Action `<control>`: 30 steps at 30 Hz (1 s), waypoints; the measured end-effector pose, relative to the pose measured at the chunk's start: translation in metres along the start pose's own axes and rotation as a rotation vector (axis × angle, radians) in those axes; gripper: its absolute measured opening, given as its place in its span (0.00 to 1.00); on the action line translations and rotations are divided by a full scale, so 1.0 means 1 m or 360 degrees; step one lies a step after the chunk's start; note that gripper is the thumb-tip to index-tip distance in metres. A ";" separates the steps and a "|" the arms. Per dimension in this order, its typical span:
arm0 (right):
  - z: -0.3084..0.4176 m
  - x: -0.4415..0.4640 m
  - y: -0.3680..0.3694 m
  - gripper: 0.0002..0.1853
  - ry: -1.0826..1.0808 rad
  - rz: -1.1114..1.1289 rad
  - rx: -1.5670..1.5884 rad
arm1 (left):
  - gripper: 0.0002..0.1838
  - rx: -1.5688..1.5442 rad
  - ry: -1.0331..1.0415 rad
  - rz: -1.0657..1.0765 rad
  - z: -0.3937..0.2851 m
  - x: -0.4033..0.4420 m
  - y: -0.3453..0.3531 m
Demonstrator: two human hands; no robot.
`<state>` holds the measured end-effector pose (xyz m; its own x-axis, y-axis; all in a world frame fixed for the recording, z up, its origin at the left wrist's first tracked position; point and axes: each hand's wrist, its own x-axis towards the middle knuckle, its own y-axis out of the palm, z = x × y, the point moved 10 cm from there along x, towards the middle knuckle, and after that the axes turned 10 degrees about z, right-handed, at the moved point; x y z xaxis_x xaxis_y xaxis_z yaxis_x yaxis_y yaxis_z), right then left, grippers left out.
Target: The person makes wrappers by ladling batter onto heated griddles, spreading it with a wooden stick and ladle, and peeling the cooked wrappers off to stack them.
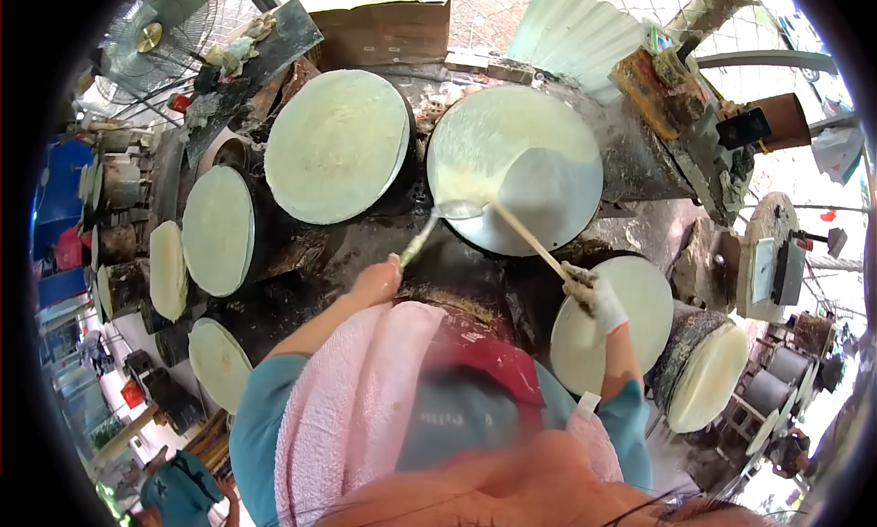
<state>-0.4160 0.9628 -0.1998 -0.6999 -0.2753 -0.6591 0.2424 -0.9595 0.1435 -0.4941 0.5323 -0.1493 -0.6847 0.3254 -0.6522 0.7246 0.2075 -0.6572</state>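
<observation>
My left hand (376, 279) is bare and closed around the handle of a ladle (459, 210), whose bowl sits at the front edge of a round griddle (553, 203). Pale batter (493, 125) covers the back and left of that griddle, and its right front part shows bare grey metal. In a dirty white glove, my right hand (592, 296) grips a wooden stick (528, 241). The stick's far end reaches the griddle beside the ladle; what is fixed to that end, if anything, I cannot make out. Beneath my right hand lies another batter-covered griddle (630, 331).
More round griddles with pale sheets surround me: one large (338, 148), one at left (219, 230), one at lower right (708, 378). Behind stand a cardboard box (379, 32) and a fan (149, 37). Another person (183, 490) is at lower left.
</observation>
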 end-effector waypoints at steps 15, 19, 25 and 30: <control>0.032 0.201 0.237 0.19 -0.0617 -0.1327 0.0045 | 0.08 -0.0982 0.0820 -0.0625 0.084 -0.025 -0.139; 0.037 0.094 0.214 0.21 0.0125 -0.1458 0.0006 | 0.07 -0.1266 0.0673 -0.0440 0.114 -0.025 -0.117; 0.037 0.108 0.236 0.20 -0.0031 -0.1011 0.0307 | 0.04 -0.1641 0.0519 -0.0292 0.113 -0.033 -0.097; 0.025 0.057 0.180 0.20 0.0397 -0.1327 -0.0707 | 0.02 -0.1763 0.0324 -0.0196 0.081 -0.040 -0.087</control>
<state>-0.4286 0.7729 -0.1933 -0.6118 0.5511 -0.5674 0.0010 -0.7168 -0.6973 -0.5359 0.4268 -0.0968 -0.8041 0.3690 -0.4662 0.3927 0.9183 0.0496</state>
